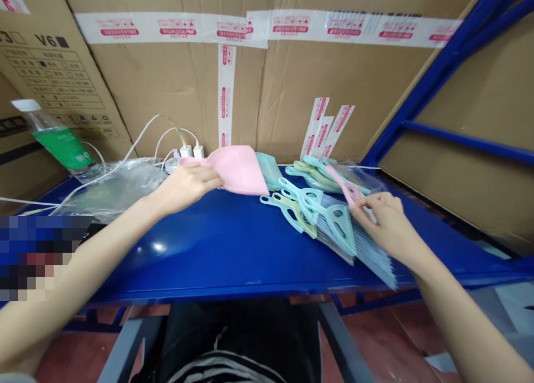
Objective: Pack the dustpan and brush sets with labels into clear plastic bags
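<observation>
Here, left of the brush pile, the left hand grips a pink dustpan near its handle; at the pile's right side, the right hand pinches a pink brush. Because the pile's brushes overlap, bristles nearing the table edge, a snag could drag one off.

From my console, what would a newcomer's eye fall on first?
The broad pink plastic dustpan in the left grip, over the glossy blue table, comes first. Then the overlapping mint and yellowish plastic brushes at right, beside the pink plastic handle in the right grip. At far left, a clear bottle with a green label.
</observation>
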`<state>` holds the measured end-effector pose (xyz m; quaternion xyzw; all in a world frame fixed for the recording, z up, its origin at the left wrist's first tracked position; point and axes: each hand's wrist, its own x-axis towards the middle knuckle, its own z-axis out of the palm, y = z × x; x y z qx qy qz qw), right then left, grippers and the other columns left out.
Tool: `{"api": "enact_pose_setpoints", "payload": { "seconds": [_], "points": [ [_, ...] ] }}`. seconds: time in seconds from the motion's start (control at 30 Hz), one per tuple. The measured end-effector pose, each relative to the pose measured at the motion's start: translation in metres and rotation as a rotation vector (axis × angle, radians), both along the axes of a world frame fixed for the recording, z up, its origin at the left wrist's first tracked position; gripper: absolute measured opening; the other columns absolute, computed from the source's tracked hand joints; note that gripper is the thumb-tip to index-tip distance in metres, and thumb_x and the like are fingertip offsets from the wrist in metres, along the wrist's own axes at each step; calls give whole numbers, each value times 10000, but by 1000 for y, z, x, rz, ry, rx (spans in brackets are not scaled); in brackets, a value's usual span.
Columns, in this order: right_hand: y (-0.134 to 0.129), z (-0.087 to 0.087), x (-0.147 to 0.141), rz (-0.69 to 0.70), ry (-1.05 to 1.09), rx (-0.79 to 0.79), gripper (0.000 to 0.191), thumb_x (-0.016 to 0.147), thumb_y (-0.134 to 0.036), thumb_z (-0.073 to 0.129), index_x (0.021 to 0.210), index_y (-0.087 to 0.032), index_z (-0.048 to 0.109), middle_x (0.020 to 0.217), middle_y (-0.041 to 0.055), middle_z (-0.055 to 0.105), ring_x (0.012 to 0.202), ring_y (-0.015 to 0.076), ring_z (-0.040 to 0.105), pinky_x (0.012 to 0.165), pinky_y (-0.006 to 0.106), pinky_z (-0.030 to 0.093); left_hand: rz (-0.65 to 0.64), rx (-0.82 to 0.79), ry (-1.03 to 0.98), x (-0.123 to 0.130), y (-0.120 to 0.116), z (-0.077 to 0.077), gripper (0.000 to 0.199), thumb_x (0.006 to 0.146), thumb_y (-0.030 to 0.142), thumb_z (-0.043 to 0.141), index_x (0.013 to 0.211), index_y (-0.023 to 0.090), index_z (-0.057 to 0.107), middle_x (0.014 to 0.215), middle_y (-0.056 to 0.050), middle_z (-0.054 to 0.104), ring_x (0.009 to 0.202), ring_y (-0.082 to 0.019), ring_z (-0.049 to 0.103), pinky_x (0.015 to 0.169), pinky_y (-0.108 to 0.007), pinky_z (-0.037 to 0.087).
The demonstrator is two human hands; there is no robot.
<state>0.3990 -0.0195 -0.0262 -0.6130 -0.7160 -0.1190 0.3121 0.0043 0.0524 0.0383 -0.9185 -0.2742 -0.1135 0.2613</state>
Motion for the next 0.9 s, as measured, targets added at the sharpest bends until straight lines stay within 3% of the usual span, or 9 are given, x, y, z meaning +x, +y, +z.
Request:
{"api": "enact_pose_setpoints", "payload": {
  "seconds": [0.17, 0.27, 0.4, 0.53, 0.67, 0.8, 0.9],
  "points": [
    [-10, 23, -28, 24, -20, 90, 316, 907, -511, 382, 762, -259, 506, 790, 88, 519, 817, 303, 523, 784, 503, 412, -117, -115, -76, -32, -21, -33, 395, 962, 138, 340, 1025, 215, 722, 982, -84, 760, 984, -196, 689, 916, -362, 526],
    [-12, 41, -57, 104, -65, 162, 225, 908, -431, 428, 768, -263, 479, 821, 81, 511, 860, 296, 517, 803, 479, 404, -137, -190, -86, -36, -26, -41, 373, 959, 146, 368, 1036, 233, 722, 995, -60, 762, 1011, -177, 686, 953, -343, 519],
    [-11, 53, -109, 223, -81, 106, 211, 911, -345, 448, 718, -259, 440, 819, 77, 514, 841, 276, 501, 798, 461, 404, -235, -249, -76, -33, -32, -43, 353, 959, 140, 387, 1018, 223, 725, 1007, -54, 760, 996, -170, 689, 946, -329, 525],
    [-7, 46, -160, 411, -121, -77, 204, 887, -294, 491, 697, -244, 438, 836, 84, 531, 840, 267, 489, 776, 440, 424, -266, -273, -46, -27, -42, -44, 326, 958, 114, 405, 975, 197, 719, 961, -46, 758, 915, -163, 698, 878, -299, 534],
    [0, 32, -198, 477, -203, -250, 175, 879, -249, 503, 707, -219, 492, 838, 96, 536, 874, 268, 490, 808, 434, 437, -215, -294, 29, -23, -49, -50, 279, 948, 97, 438, 907, 171, 704, 892, -38, 746, 847, -165, 686, 808, -284, 520],
    [10, 21, -216, 500, -264, -331, 163, 873, -227, 509, 714, -203, 536, 846, 106, 552, 859, 262, 492, 783, 424, 446, -243, -315, 40, -21, -52, -53, 303, 968, 117, 411, 917, 179, 703, 881, -46, 737, 836, -163, 674, 797, -281, 502],
    [14, 16, -220, 533, -277, -377, 161, 884, -236, 516, 729, -200, 540, 847, 102, 554, 856, 257, 502, 778, 416, 447, -270, -371, -104, -29, -50, -46, 304, 998, 241, 406, 936, 196, 700, 865, -44, 732, 820, -156, 669, 781, -272, 494]
  ]
}}
